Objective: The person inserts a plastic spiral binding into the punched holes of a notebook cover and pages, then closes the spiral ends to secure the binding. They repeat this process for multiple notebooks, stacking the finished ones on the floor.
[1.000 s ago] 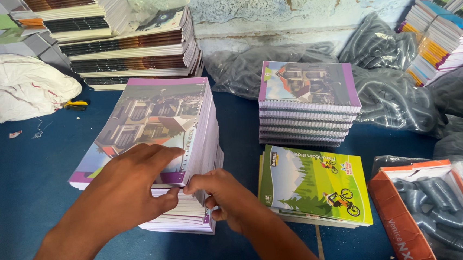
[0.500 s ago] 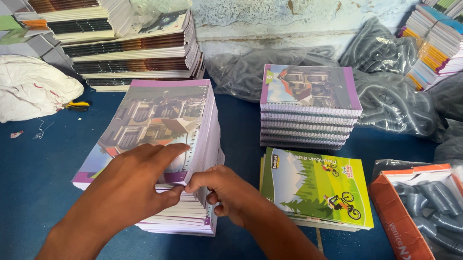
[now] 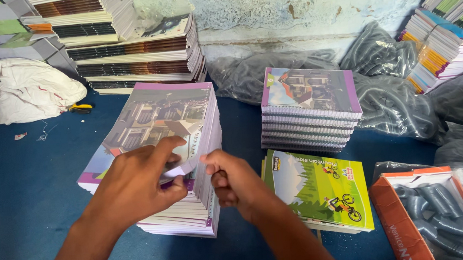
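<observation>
Head view, only one. Left hand [image 3: 138, 188] lies on the near end of the tall stack of notebooks [image 3: 162, 151], thumb and fingers pinching the lifted near corner of the top cover, which curls up off the stack. Right hand [image 3: 232, 184] sits just right of it at the stack's near right edge, fingers curled in, thumb tip touching the same cover corner; can't tell if it really grips anything. Stack is centre-left on the blue floor [image 3: 23, 182], spiral edge facing right, purple-bordered cover with a house picture on top.

Right of the hands, near: green notebook [image 3: 317, 192] with a cyclist picture, lying flat on a thin pile. Beyond it, a shorter stack of spiral notebooks [image 3: 309, 108], same house cover, well apart from the tall stack. Near right corner: orange-edged plastic pack of grey spiral coils [image 3: 433, 213]. More grey bags of coils [image 3: 386, 92] along the far wall, right side.

Far left: white cloth bundle [image 3: 30, 90] on the floor, a yellow-handled tool [image 3: 80, 108] just beside it. Behind, big piles of notebooks [image 3: 133, 50] against the wall. Far right: slanted stacks of books [image 3: 442, 39], coloured edges showing.
</observation>
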`<state>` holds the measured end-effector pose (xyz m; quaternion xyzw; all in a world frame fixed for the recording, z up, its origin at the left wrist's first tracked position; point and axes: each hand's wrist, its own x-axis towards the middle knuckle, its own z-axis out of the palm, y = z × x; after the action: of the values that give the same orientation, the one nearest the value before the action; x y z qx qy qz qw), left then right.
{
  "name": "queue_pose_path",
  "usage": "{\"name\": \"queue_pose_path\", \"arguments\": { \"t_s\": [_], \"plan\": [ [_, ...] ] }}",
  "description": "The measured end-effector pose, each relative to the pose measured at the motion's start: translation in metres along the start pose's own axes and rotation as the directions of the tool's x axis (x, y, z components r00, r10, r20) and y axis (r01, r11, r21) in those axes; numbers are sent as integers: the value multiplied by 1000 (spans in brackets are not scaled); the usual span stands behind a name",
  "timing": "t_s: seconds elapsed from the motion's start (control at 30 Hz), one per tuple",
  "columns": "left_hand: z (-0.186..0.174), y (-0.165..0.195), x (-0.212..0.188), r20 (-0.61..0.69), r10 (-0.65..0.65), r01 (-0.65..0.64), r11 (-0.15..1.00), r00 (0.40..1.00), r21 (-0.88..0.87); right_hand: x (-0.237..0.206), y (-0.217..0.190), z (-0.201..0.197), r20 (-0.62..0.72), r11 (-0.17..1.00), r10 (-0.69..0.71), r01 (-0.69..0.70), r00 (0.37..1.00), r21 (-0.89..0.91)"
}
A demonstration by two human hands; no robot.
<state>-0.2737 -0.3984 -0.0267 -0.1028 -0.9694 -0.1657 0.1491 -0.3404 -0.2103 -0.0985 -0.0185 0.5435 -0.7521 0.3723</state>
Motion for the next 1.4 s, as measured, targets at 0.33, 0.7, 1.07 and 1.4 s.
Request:
{"name": "queue_pose_path", "arguments": {
  "t_s": [0.33, 0.7, 1.07, 1.4],
  "plan": [
    [11, 1, -9, -175, -16, -1, 995, 984, -101, 4, -23, 9, 5, 984, 56, -55, 998, -171],
    [71, 42, -59, -167, -779, 116, 293, 605, -949, 9, -24, 9, 54, 997, 75, -75, 996, -7],
    [23, 39, -38, 499, -662, -69, -637, 559, -767, 5, -33, 16, 100, 999, 8, -12, 995, 31],
    [39, 8, -3, 390, -793, -236, -537, 468, -810, 3, -39, 20, 110, 1000, -2, 2, 994, 2]
  ]
}}
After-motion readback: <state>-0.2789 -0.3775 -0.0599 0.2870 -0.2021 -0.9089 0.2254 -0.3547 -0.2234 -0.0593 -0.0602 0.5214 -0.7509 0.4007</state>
